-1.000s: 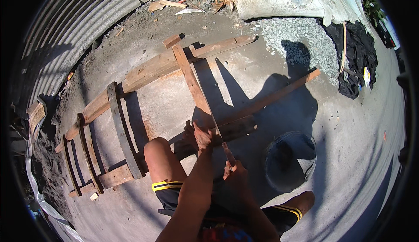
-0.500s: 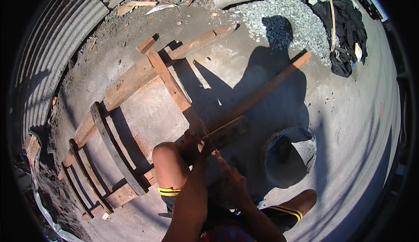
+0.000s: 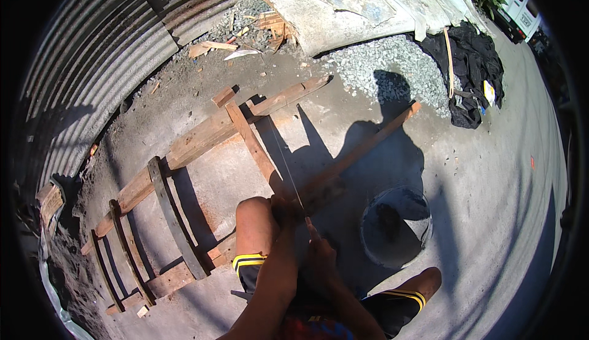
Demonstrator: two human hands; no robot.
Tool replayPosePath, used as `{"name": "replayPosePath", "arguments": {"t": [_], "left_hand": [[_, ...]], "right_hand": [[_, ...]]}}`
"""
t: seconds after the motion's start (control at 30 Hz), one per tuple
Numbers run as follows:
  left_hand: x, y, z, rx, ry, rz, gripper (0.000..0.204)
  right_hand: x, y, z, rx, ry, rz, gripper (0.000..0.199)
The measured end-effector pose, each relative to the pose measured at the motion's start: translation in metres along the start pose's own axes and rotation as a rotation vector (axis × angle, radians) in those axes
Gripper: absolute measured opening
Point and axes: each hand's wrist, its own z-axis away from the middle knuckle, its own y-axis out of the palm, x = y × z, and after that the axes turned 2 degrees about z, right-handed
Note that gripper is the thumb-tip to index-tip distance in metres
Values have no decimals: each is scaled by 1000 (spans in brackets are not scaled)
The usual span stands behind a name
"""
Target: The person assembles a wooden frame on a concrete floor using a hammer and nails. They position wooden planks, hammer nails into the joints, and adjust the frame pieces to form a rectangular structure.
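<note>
My right hand (image 3: 320, 254) is closed around the handle of a handsaw (image 3: 287, 165), whose thin blade shows nearly edge-on and points away from me. The blade runs beside a reddish-brown wooden crosspiece (image 3: 253, 146). My left hand (image 3: 284, 210) lies in shadow at the crosspiece's near end, beside my bent left knee, and seems closed on the wood; its fingers are hard to make out. That crosspiece rests across a ladder-like wooden frame with a long far beam (image 3: 202, 136) and several curved dark slats (image 3: 175, 220). Where the blade meets the wood is too dark to tell.
A long board (image 3: 368, 146) slants away to the right. Near my right knee stands a round bucket (image 3: 396, 226). Farther off are a gravel heap (image 3: 374, 64), a pale sheet (image 3: 350, 8), black plastic (image 3: 475, 64) and a corrugated metal wall (image 3: 104, 64) at left.
The view has tilted up, showing more of the far sheet. My right hand and the saw have shifted slightly toward my left hand. My left hand stays by the crosspiece's near end.
</note>
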Motion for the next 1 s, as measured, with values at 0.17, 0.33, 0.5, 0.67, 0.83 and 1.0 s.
{"name": "replayPosePath", "arguments": {"t": [0.17, 0.33, 0.5, 0.67, 0.83, 1.0], "left_hand": [[10, 9, 4, 21, -9, 2, 25], [-13, -5, -45, 4, 10, -12, 27], [-39, -10, -109, -39, 22, -12, 30], [-49, -5, -150, -69, 7, -20, 32], [-51, 0, -154, -57, -4, -30, 35], [-54, -2, -157, -55, 9, -54, 38]], "right_hand": [[15, -11, -19, 48, 48, 49, 65], [18, -33, 9, 257, 177, 129, 65], [94, -133, 29, 363, 217, 278, 77], [76, -90, -40, 347, 234, 114, 66], [50, -51, -54, 373, 254, 186, 61], [110, -144, -47, 439, 252, 192, 67]]}}
